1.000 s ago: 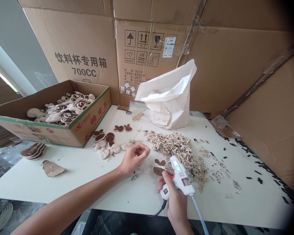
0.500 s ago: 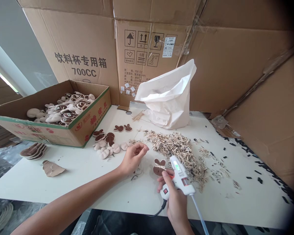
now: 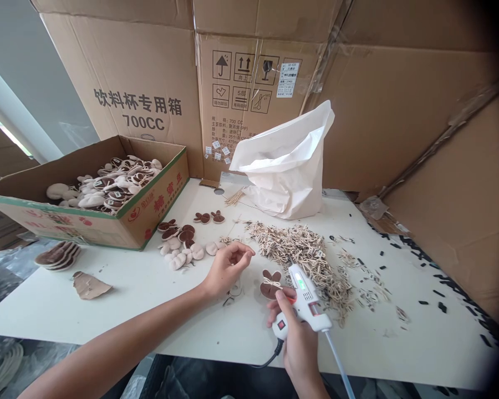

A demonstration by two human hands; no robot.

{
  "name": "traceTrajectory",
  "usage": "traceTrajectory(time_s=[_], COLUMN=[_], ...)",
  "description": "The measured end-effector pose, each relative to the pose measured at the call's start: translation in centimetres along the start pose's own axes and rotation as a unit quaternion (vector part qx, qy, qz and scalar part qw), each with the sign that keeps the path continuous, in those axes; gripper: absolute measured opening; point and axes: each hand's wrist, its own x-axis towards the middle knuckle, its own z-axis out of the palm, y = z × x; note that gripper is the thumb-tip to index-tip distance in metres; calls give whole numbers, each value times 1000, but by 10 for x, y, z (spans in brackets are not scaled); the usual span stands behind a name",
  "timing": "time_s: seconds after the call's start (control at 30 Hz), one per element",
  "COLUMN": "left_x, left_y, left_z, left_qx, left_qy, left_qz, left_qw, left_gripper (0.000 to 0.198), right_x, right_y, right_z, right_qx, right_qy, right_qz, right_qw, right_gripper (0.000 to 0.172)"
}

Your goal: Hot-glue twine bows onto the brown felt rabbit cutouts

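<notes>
My right hand point(image 3: 297, 335) is wrapped around the handle of a white hot glue gun point(image 3: 305, 296), with a glue stick trailing from its rear. By that hand's fingertips is a brown, bunny-shaped felt piece point(image 3: 270, 282) with a cream bow; whether the fingers also grip it I cannot tell. My left hand point(image 3: 228, 267) is closed, thumb and fingertips drawn together; anything between them is too small to make out. Just beyond both hands spreads a heap of small cream bows point(image 3: 299, 246). Brown and white felt pieces point(image 3: 185, 249) lie to the left of my left hand.
At the left stands an open carton point(image 3: 145, 221) filled with felt pieces. More felt shapes point(image 3: 58, 256) are stacked before it, near a torn cardboard scrap point(image 3: 91, 285). A white bag point(image 3: 291, 183) stands at the back. Black bits point(image 3: 442, 307) litter the right side. Tall cardboard point(image 3: 149, 66) walls the table.
My left hand has shifted very slightly to the right, its fingers still closed. The right hand, glue gun and bunny piece look unchanged.
</notes>
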Motion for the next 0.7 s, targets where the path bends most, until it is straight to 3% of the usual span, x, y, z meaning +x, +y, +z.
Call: traceTrajectory(time_s=[0.17, 0.5, 0.7], left_x=[-1, 0, 1], left_y=[0, -1, 0], left_z=[-1, 0, 0], left_qx=[-40, 26, 16], left_qy=[-13, -15, -12], left_qz=[3, 13, 21], left_qw=[999, 999, 1000], left_gripper=[37, 50, 39], right_x=[3, 3, 4], right_y=[5, 4, 3], right_z=[-3, -3, -1], right_qx=[-5, -9, -10], right_qy=[-5, -3, -2], right_qz=[-3, -8, -13], right_qw=[1000, 1000, 1000], right_gripper=[48, 46, 46])
